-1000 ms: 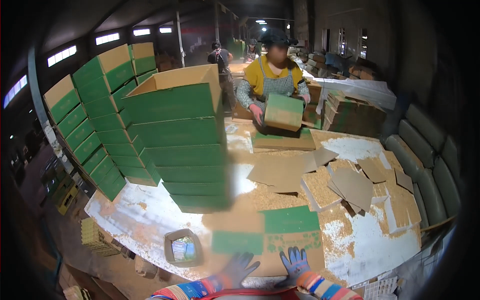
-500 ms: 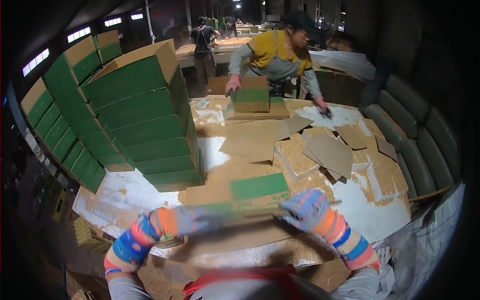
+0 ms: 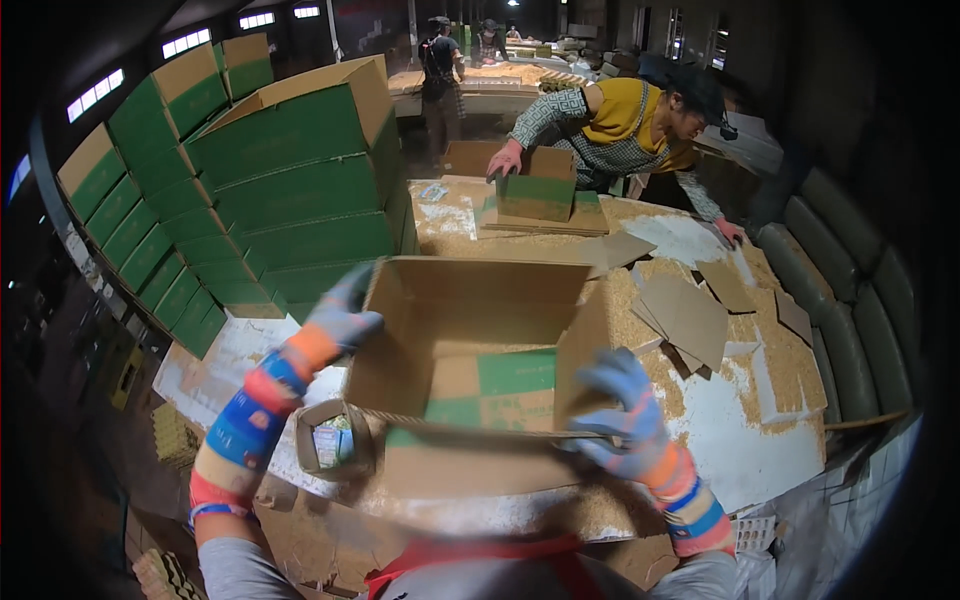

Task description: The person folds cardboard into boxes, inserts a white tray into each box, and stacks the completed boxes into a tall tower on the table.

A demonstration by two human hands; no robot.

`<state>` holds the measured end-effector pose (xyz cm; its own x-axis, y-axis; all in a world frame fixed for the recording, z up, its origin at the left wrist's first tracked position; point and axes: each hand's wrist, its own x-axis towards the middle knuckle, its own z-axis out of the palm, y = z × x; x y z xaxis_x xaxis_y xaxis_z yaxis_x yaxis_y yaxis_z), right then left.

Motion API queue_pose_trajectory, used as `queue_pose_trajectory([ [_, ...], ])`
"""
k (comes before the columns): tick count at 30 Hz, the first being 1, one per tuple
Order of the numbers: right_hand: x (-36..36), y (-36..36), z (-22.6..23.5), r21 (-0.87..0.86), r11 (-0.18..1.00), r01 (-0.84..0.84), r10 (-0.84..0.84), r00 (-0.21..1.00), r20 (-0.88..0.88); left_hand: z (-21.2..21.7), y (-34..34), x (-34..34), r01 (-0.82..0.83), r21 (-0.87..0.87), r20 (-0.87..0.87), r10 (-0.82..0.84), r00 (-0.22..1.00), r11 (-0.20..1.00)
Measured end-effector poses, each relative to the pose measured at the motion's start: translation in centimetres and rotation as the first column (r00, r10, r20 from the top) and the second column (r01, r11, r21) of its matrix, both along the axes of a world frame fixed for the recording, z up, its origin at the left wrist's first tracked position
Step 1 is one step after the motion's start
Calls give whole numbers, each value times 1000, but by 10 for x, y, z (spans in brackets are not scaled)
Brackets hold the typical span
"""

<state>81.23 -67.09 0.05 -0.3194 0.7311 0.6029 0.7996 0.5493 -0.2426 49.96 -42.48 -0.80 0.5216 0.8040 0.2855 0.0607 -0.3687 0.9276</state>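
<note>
An opened cardboard box point(image 3: 480, 285), plain brown inside, stands between my hands over the near side of the table. Its top faces me, and green-printed card shows through at its base; whether that is its own bottom or a sheet below I cannot tell. My left hand point(image 3: 343, 312), in a blue-grey glove, is closed on the far left edge. At the near right corner, my right hand point(image 3: 615, 405) is gloved alike and smeared by motion, its fingers bent at the box edge. A small cardboard container point(image 3: 303, 440) with packets in it sits beside the box, near my left forearm.
Tall stacks of green-and-brown boxes point(image 3: 300, 180) rise at left. Sawdust-like grains and loose cardboard sheets point(image 3: 685, 310) cover much of the white table point(image 3: 720, 440). Across it a co-worker leans over, one gloved hand point(image 3: 507, 158) on a smaller box point(image 3: 540, 190). Dark padded cushions point(image 3: 830, 265) stand at right.
The blurred cardboard between my hands has become an open, raised box. My left hand moved up and left to its far edge. The co-worker leaned further right, reaching out.
</note>
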Motion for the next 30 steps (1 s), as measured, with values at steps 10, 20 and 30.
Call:
queue_pose_trajectory([
  [10, -7, 41, -73, -604, 711, -360, -242, 681, -691, -43, -47, 25, 160, 228, 138, -194, 971, 960],
  [20, -4, 116, 13, -636, 716, 288, -186, 957, 223, -83, -78, 34, -280, 379, -198, 373, 907, 882],
  [30, 28, 40, -139, -530, 827, 190, -449, 790, -418, -55, -50, 7, 277, 80, -864, -72, 499, 958],
])
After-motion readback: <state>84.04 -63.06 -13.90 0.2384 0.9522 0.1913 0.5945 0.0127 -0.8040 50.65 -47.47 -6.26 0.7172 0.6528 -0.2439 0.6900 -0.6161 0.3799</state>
